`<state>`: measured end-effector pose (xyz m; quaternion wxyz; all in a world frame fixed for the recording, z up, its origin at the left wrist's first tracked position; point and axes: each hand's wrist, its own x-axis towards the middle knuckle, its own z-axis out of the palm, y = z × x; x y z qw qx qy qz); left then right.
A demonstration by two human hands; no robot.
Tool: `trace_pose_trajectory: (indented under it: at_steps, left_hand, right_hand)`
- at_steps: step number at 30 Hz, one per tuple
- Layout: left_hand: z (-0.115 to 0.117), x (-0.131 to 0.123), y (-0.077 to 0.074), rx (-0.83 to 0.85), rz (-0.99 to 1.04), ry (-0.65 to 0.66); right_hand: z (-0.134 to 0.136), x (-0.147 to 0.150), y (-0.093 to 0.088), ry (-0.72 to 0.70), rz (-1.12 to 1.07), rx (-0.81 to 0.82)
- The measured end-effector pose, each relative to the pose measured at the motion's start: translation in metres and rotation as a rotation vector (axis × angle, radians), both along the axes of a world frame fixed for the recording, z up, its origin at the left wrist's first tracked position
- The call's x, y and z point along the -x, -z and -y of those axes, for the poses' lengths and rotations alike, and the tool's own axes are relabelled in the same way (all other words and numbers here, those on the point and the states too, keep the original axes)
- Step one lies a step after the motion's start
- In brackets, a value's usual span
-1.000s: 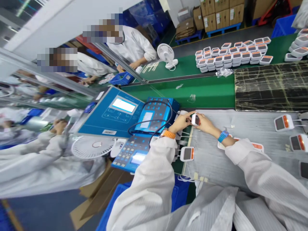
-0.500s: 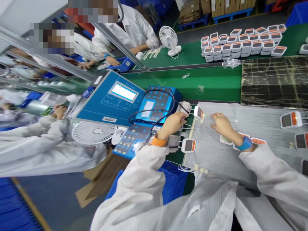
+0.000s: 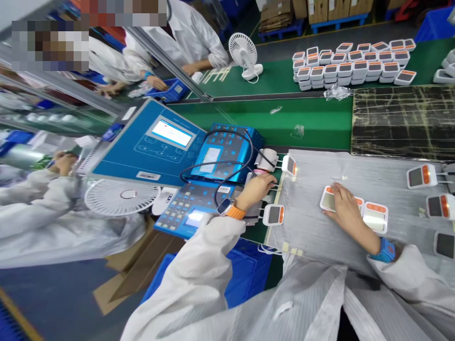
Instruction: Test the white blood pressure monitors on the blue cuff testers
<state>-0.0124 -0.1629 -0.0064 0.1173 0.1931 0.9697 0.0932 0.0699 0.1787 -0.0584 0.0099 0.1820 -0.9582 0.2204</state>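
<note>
Head view, taken from the left: the blue console (image 3: 142,151) is set with its lit screen facing up, presumably for easy reading. Next, the left hand (image 3: 259,191) is placed at the mat (image 3: 305,237), fingers bunched narrow below the white holder (image 3: 267,159); whether anything is pinched cannot be told. Lower unit (image 3: 273,215) and upper unit (image 3: 289,166) are set along that edge, perhaps for short reach. Now the loose unit (image 3: 327,201): flat on the mat, it is covered partly by the right hand (image 3: 346,210), fingers slightly parted, thumb along the near edge, perhaps for steadying; a grip cannot be confirmed. Just right, another unit (image 3: 376,218) is laid face up, screen exposed.
</note>
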Motion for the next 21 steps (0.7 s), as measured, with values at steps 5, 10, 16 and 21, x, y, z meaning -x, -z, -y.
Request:
trace_pose_trajectory:
  at_steps: [5,10,16,21]
  left_hand:
    - [-0.005,0.003,0.004,-0.002,0.024,0.040]
    - [-0.003,0.004,0.007,-0.060,0.016,0.012]
    - [0.003,0.001,-0.004,-0.330,0.036,-0.056]
    - [0.003,-0.005,-0.008,-0.426,0.011,-0.084]
  right_hand:
    - [-0.007,0.006,-0.001,0.004,0.055,0.050]
    - [0.017,0.016,-0.008,0.113,0.150,0.301]
    - [0.124,0.034,-0.018,0.268,0.879,1.131]
    - [0.162,0.052,-0.018,0.418,1.144,1.464]
